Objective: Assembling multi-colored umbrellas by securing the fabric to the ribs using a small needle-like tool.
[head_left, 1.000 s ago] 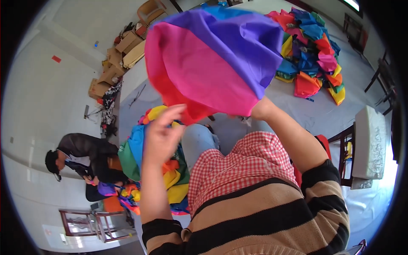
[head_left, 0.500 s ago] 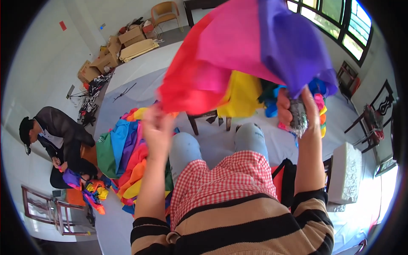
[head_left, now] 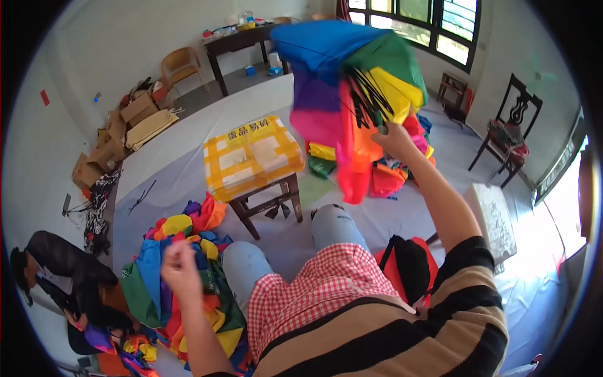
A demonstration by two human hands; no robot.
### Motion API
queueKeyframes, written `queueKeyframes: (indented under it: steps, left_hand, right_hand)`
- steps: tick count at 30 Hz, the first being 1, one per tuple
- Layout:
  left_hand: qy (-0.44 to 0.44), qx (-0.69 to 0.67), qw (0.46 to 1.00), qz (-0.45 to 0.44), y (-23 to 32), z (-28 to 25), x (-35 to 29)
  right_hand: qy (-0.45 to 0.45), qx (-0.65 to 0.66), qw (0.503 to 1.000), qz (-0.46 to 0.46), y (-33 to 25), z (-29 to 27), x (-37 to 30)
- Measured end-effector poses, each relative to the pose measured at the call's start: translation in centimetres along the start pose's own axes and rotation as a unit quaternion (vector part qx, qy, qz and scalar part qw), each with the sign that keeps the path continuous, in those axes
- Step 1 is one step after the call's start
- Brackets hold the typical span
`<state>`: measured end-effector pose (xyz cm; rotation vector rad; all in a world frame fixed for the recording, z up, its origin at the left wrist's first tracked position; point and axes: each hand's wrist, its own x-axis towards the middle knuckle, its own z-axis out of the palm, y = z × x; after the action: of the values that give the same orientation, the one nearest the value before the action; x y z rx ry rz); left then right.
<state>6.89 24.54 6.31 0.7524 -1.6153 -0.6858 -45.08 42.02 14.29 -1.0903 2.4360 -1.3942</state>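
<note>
My right hand point(head_left: 392, 139) is raised in front of me, closed around the gathered part of a rainbow umbrella canopy point(head_left: 320, 53). Blue, green, yellow, purple, pink and orange panels fan out above and beside the hand, and a bunch of thin black strips point(head_left: 370, 97) shows among them. Over on the left, my left hand point(head_left: 179, 264) has its fingers curled in, slightly blurred, with nothing visible in them. Behind and below it lies a heap of rainbow canopies point(head_left: 217, 295) beside my leg. More bright folded cloth point(head_left: 386, 179) lies beyond the held canopy.
A white box with yellow tape point(head_left: 254, 157) rests on a wooden stool point(head_left: 292, 188) ahead. At left, a person in black point(head_left: 75, 270) bends over coloured cloth. Cardboard boxes point(head_left: 107, 151) line the left wall; a white foam block point(head_left: 493, 223) and a dark chair point(head_left: 505, 135) stand right.
The canopy has swung from overhead to farther ahead, uncovering the taped box. My left hand has moved down and left, away from the cloth. The silvery bundle in my right hand no longer shows.
</note>
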Motion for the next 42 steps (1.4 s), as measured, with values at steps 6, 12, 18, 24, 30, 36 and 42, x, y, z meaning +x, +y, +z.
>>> queueKeyframes:
  steps: [6,12,18,24,30,36,42]
  left_hand:
    - [0.202,-0.056,0.969,-0.129,-3.1,-9.6,7.2]
    - [-0.266,0.350,0.898,-0.033,-4.3,-13.3,6.7]
    - [-0.238,0.223,0.927,-0.184,-5.4,-14.3,3.4]
    - [-0.176,0.077,0.932,-0.308,-6.5,-11.9,-3.0]
    - [-0.109,-0.067,0.904,-0.409,-8.1,-8.4,-9.5]
    - [-0.065,-0.262,0.851,-0.450,-9.5,-0.1,-11.3]
    - [-0.060,-0.437,0.753,-0.488,-9.3,8.7,-5.4]
  right_hand:
    - [-0.117,-0.209,0.914,-0.329,-9.3,-0.4,-6.4]
    - [-0.508,-0.059,0.858,-0.047,-13.3,4.4,-11.2]
    - [-0.468,0.033,0.853,-0.227,-13.8,10.0,-13.1]
    - [-0.462,0.060,0.844,-0.267,-14.1,14.2,-17.5]
    - [-0.563,0.452,0.689,0.067,-13.2,16.5,-19.5]
    - [-0.620,0.598,0.469,0.196,-12.0,16.2,-17.2]
    - [-0.338,0.188,0.909,-0.156,-15.7,10.1,-9.3]
